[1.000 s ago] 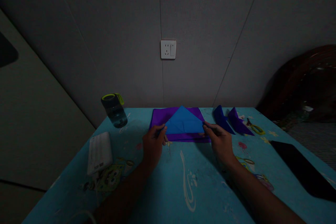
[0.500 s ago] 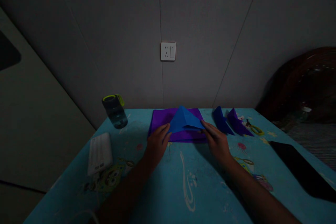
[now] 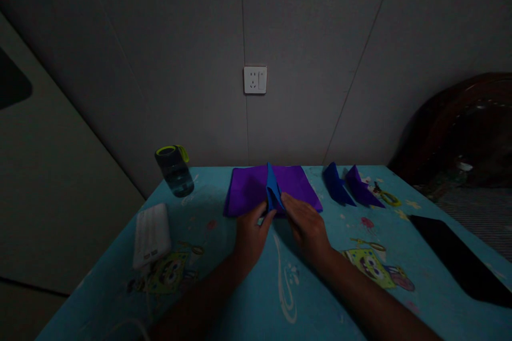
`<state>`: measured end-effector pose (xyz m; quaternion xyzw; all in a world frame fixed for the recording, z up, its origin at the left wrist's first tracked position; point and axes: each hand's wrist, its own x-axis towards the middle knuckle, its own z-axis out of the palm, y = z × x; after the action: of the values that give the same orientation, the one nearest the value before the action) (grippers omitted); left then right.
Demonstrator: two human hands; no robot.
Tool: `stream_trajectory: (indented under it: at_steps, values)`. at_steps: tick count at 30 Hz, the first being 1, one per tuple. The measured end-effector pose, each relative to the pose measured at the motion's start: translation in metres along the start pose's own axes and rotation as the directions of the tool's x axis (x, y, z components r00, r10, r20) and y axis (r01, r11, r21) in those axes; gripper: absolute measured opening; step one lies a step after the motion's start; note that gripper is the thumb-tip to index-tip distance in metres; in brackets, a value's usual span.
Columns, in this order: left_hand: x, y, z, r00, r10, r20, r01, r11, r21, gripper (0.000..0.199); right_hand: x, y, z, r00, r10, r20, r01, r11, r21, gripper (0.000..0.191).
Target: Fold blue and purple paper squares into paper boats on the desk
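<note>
A folded sheet of blue paper (image 3: 272, 189) stands upright between my two hands, its narrow edge toward me and its point at the top. My left hand (image 3: 252, 232) grips its lower left side between thumb and fingers. From the right, my right hand (image 3: 308, 226) presses its closed fingers against the other lower side. Behind and beneath it lies a stack of purple paper (image 3: 248, 186) on the table. To the right stand a dark blue folded paper boat (image 3: 336, 185) and a purple folded paper boat (image 3: 361, 187).
On the left are a water bottle (image 3: 175, 171) and a white power bank (image 3: 152, 235) with a cable. Yellow-handled scissors (image 3: 389, 198) lie behind the boats. A black flat slab (image 3: 460, 258) rests at the right edge of the patterned tablecloth (image 3: 224, 298). A wall socket (image 3: 255, 80) is above.
My hands have come together, and the blue paper has gone from a wide, spread triangle to a narrow upright shape. It now sits slightly lower and closer to me.
</note>
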<state>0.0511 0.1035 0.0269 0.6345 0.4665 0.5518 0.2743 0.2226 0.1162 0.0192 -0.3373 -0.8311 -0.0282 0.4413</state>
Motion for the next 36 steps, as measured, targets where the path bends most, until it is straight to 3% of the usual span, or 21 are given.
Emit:
stream_trajectory:
  at_steps: [4, 8, 10, 13, 16, 19, 22, 25, 27, 31, 36]
  values:
    - [-0.002, 0.006, 0.003, 0.996, -0.045, 0.078, 0.065, 0.960, -0.273, 0.022, 0.001, -0.009, 0.007, 0.995, -0.088, 0.042, 0.088, 0.996, -0.005, 0.074]
    - [-0.003, 0.011, 0.002, 0.985, -0.063, 0.159, 0.124, 0.902, -0.413, 0.031, 0.002, -0.013, 0.008, 0.991, -0.049, 0.123, 0.045, 0.998, 0.037, 0.073]
    - [-0.003, 0.009, 0.003, 0.984, -0.077, 0.160, 0.141, 0.883, -0.448, 0.034, 0.002, -0.014, 0.006, 0.983, -0.066, 0.172, 0.053, 0.996, 0.075, 0.069]
    - [-0.001, 0.000, 0.005, 0.974, -0.194, 0.122, 0.229, 0.832, -0.505, 0.036, 0.003, -0.014, 0.001, 0.969, -0.119, 0.216, 0.090, 0.986, 0.138, 0.061]
    - [0.004, -0.004, 0.004, 0.942, -0.313, 0.122, 0.323, 0.748, -0.579, 0.042, 0.004, -0.011, -0.005, 0.983, -0.091, 0.157, 0.065, 0.984, 0.164, 0.052]
    - [0.008, 0.000, 0.000, 0.922, -0.346, 0.172, 0.379, 0.728, -0.572, 0.047, 0.005, -0.006, -0.009, 0.989, 0.145, -0.025, -0.139, 0.977, 0.163, 0.043]
    - [0.009, 0.007, -0.003, 0.915, -0.327, 0.237, 0.404, 0.748, -0.527, 0.046, 0.005, -0.001, -0.010, 0.894, 0.440, -0.082, -0.403, 0.871, 0.280, 0.040]
    - [0.008, 0.010, -0.003, 0.910, -0.309, 0.276, 0.410, 0.767, -0.493, 0.047, 0.005, 0.000, -0.007, 0.799, 0.596, 0.082, -0.562, 0.690, 0.456, 0.037]
    - [0.006, 0.011, -0.003, 0.909, -0.321, 0.268, 0.415, 0.772, -0.482, 0.049, 0.006, -0.001, -0.006, 0.758, 0.630, 0.169, -0.604, 0.582, 0.544, 0.042]
    - [0.001, 0.006, -0.001, 0.870, -0.377, 0.318, 0.483, 0.781, -0.395, 0.053, 0.009, -0.002, -0.007, 0.742, 0.604, 0.291, -0.616, 0.444, 0.651, 0.050]
    - [0.001, -0.003, -0.003, 0.825, -0.374, 0.424, 0.492, 0.844, -0.213, 0.052, 0.013, -0.001, -0.012, 0.702, 0.615, 0.360, -0.665, 0.383, 0.641, 0.047]
